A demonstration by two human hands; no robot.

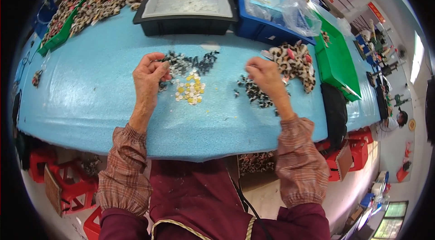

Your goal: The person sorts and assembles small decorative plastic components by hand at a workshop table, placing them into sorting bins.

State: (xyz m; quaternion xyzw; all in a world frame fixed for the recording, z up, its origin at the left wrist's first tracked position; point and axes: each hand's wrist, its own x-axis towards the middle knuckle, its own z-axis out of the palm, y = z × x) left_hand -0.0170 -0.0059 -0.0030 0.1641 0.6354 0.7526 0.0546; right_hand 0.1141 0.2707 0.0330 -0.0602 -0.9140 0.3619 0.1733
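- Left hand (147, 72) curled beside dark bits (182, 64); I can't tell its grip.
- Right hand (266, 75) curled by black pieces (257, 94), grip hidden from me.
- Discs (190, 89) between, inward from worktop's (217, 133) near edge.

one disc pile (190, 88), two green trays (63, 37) (337, 59)

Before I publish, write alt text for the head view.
A person's left hand and right hand flank white and yellow discs on a blue table, each near a pile of small dark pieces; spotted plush lies right, a black tray beyond.
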